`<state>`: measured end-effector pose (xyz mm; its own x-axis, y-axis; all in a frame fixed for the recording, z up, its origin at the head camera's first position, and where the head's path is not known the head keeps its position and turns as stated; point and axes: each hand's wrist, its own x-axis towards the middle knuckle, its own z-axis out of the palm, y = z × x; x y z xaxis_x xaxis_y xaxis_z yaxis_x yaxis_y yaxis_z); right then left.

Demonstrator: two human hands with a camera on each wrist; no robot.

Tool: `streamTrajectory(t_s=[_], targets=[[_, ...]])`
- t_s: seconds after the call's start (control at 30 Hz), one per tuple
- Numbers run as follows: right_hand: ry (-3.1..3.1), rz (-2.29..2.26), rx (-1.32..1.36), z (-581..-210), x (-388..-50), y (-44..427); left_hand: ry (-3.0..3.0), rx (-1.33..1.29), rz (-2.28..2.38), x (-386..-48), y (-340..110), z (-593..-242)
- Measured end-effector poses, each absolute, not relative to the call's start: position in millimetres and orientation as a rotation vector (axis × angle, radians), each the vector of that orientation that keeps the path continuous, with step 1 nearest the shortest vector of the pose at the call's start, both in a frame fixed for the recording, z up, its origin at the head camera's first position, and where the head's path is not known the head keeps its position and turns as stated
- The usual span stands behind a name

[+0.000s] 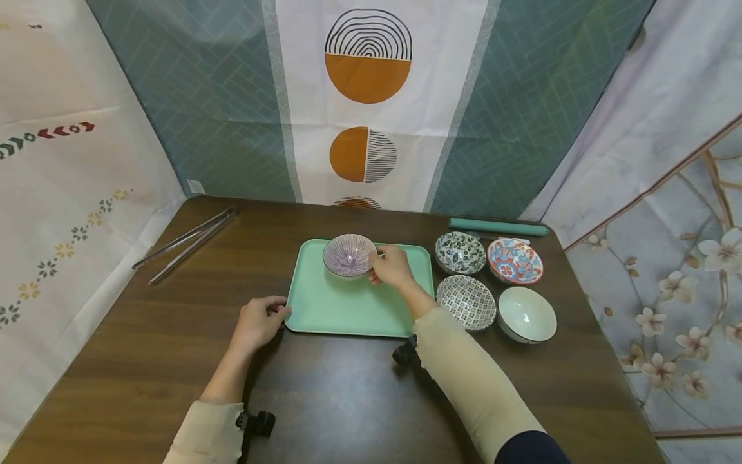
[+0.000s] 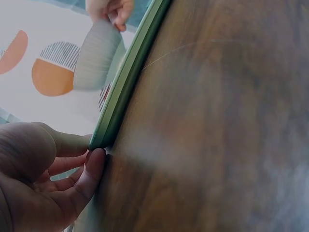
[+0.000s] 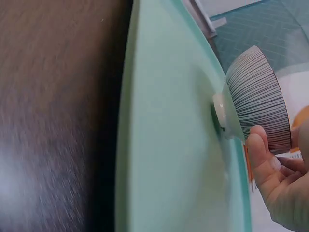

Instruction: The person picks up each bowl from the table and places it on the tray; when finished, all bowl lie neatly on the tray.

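A purple-striped bowl [image 1: 350, 256] is at the upper left part of a mint green tray [image 1: 348, 316]. My right hand [image 1: 394, 267] pinches the bowl's right rim; in the right wrist view the thumb and fingers [image 3: 260, 150] hold the striped bowl [image 3: 258, 96] by its edge, its foot close over the tray [image 3: 169, 125]. Whether the foot touches the tray I cannot tell. At the tray's lower left corner, my left hand [image 1: 257, 322] pinches the edge between thumb and fingers, as the left wrist view shows at the tray's rim [image 2: 126, 79].
Right of the tray stand several bowls: a floral one [image 1: 460, 252], a red-blue one [image 1: 514, 261], a patterned one [image 1: 466, 302] and a pale one [image 1: 527, 314]. A green rolled item [image 1: 498, 227] lies behind them. Metal tongs [image 1: 188, 243] lie at the back left.
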<state>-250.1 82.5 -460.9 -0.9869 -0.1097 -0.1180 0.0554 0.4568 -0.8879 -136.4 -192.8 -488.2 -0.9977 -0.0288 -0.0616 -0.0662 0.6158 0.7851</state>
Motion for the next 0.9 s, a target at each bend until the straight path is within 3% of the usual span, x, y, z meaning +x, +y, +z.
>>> streamTrajectory(t_s=[0.6,0.9], targets=[[2.428,-1.691,-0.037,-461,-238,70,2.782,-0.104,1.360,-136,-194,-489],[2.295,-1.630,-0.335,-463,-238,64,2.768,-0.110,1.392,-135,-192,-488]])
